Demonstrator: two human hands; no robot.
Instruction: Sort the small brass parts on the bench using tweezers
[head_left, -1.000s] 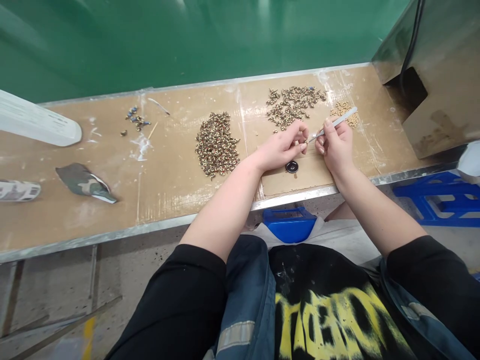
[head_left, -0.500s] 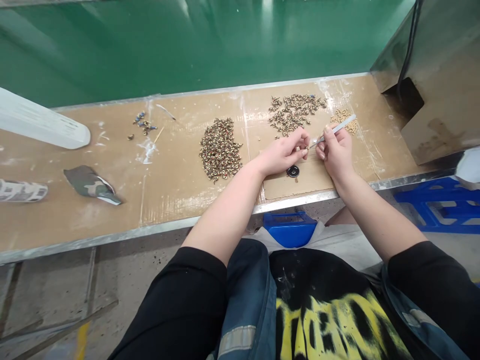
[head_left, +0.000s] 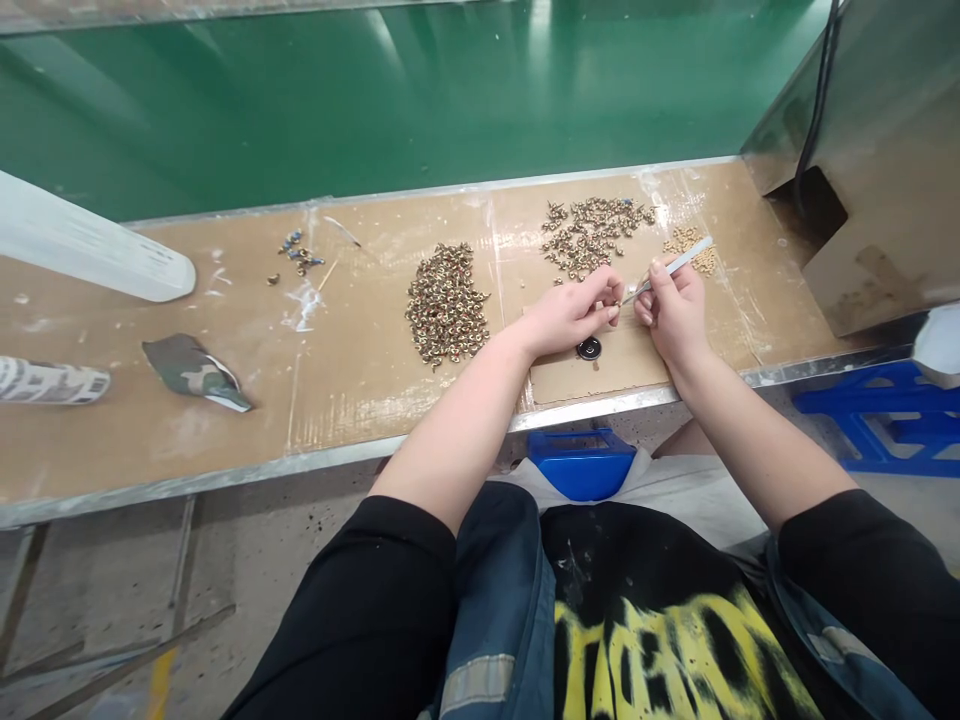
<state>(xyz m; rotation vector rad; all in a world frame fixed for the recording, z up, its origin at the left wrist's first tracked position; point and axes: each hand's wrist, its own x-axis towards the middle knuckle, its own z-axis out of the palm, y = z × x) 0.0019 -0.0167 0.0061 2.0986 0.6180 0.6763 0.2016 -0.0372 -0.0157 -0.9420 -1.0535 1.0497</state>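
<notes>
With fingers pinched around a pair of tweezers (head_left: 686, 256), my right hand (head_left: 681, 318) is closed above the cardboard. The tweezers' tips point left, toward the fingertips of my left hand (head_left: 571, 308). That hand is closed in a pinch on a tiny piece, too small to name. Below the left fingers lies a small round black dish (head_left: 589, 348) on a flat cardboard sheet (head_left: 607, 382). Beyond the hands spreads a loose pile of small brass-coloured metal parts (head_left: 589, 237). Tiny beige pieces (head_left: 705, 263) lie behind the tweezers, partly hidden.
A denser heap of brass-coloured parts (head_left: 448, 308) lies left of my left forearm. Several blue-tipped parts (head_left: 300, 255), a camouflage cloth piece (head_left: 196, 372) and a white container (head_left: 90, 240) are farther left. A metal box (head_left: 892, 170) stands at right; a blue bin (head_left: 583, 465) sits below the edge.
The view has shifted slightly, so the bench things appear a little lower and farther right. Both hands keep nearly the same pose, tweezers tips still at the left fingertips.
</notes>
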